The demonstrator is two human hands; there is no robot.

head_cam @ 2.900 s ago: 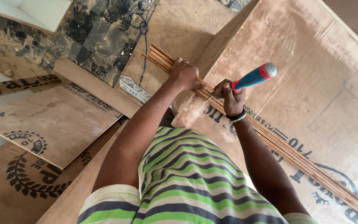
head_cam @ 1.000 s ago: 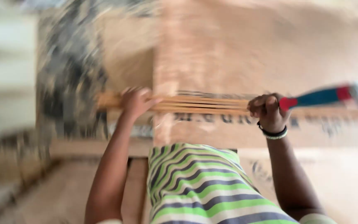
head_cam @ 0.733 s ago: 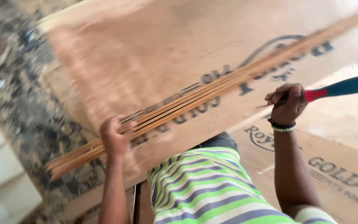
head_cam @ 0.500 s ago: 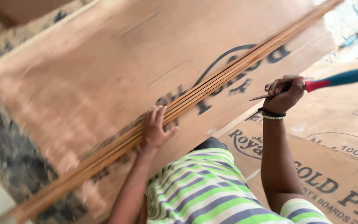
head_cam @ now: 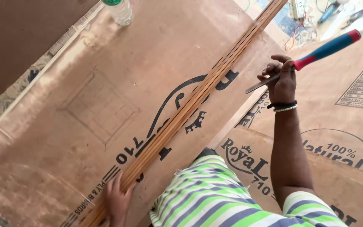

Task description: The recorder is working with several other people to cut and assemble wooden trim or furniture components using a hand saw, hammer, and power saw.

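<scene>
My left hand (head_cam: 116,201) has slid down the long wood strips (head_cam: 198,96) and presses them flat, fingers open, on the big board (head_cam: 85,105). My right hand (head_cam: 283,82) grips the chisel (head_cam: 316,54), lifted off.

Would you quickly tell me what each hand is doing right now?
Left hand: pressed on the bundle of thin wooden strips, fingers open.
Right hand: closed around the chisel.
</scene>
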